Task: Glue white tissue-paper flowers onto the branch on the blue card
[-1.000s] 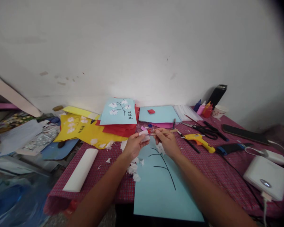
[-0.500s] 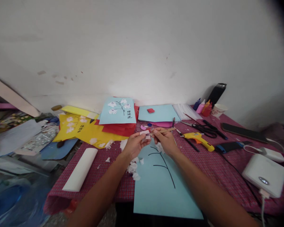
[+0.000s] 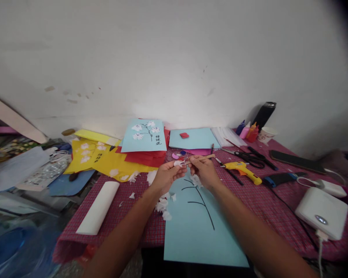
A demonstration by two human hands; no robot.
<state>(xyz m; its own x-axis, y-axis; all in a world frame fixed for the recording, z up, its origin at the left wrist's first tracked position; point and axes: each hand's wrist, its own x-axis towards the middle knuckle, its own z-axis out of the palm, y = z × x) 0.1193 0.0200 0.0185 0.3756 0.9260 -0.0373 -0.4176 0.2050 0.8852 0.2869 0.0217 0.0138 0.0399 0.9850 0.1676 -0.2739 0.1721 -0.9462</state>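
Note:
Between the fingertips of my left hand (image 3: 168,175) is a small piece of white paper (image 3: 179,163). My right hand (image 3: 202,170) pinches a thin wooden stick (image 3: 206,157), its tip against the paper. Both hands are close together over the top of a light blue sheet (image 3: 191,239) that carries black drawn branches. A white paper bit (image 3: 195,180) lies on that sheet under my right hand. Crumpled white paper pieces (image 3: 161,205) rest at the sheet's left edge.
A white folded paper (image 3: 98,208) lies left on the checked cloth. Behind stands a finished flower picture (image 3: 143,135) on red sheets. To the right are a yellow glue gun (image 3: 242,170), black scissors (image 3: 249,157), a white power bank (image 3: 321,214) and a black bottle (image 3: 265,116).
The white paper in my left hand has turned and looks more gathered around the stick's tip. Both hands stay in nearly the same place.

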